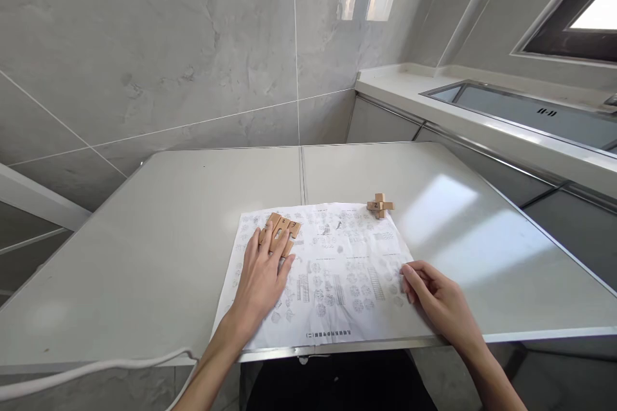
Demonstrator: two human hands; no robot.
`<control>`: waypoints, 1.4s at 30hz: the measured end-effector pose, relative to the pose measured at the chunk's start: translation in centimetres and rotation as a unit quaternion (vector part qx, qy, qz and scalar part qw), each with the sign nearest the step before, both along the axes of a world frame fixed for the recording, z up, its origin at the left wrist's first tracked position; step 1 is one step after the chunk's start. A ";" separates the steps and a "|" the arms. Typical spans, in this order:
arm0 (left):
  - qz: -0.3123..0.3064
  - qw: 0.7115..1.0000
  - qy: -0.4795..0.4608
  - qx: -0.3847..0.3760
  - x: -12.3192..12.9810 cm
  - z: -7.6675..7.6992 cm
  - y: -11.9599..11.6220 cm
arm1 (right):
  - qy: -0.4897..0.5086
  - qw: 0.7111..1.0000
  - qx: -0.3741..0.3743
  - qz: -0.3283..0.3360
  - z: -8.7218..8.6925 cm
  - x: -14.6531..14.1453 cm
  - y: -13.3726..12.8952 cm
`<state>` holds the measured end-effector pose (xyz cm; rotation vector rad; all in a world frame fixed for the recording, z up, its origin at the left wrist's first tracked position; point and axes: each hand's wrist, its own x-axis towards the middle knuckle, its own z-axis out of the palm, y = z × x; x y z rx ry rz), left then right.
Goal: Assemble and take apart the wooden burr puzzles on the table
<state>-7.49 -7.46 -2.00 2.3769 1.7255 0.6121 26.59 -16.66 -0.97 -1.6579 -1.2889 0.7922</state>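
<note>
Presently: wooden pieces (283, 223), eleven o'clock on sheet (332, 321), under left hand (260, 273), fingers spread; right hand (438, 295), three o'clock, fingers curled at paper's edge, grip unclear. Risk: tugged paper disarranging pieces.

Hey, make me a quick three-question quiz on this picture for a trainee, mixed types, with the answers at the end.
1. True or false: the left hand lies over flat wooden puzzle pieces on the printed sheet.
2. Where is the cross-shaped wooden puzzle?
a) in the sink
b) at the sheet's far right corner
c) under the left hand
3. Which hand is at the sheet's right edge, and are its fingers straight or curled?

Key: 1. True. 2. b. 3. The right hand; curled.
</note>
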 end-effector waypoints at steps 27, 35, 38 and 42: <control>-0.031 0.996 -0.060 0.055 1.9 3.2 -4.5 | -0.241 0.916 0.087 0.308 2.2 -6.8 2.7; -0.026 0.998 -0.020 0.058 2.1 3.1 -4.4 | -0.304 0.884 0.048 0.351 3.3 -8.1 5.2; -0.038 0.999 -0.016 0.030 2.3 3.3 -4.1 | -0.313 0.879 0.026 0.360 3.8 -7.8 5.3; -0.060 0.998 -0.013 0.013 2.7 3.6 -3.9 | -0.296 0.882 0.003 0.366 3.9 -7.0 4.9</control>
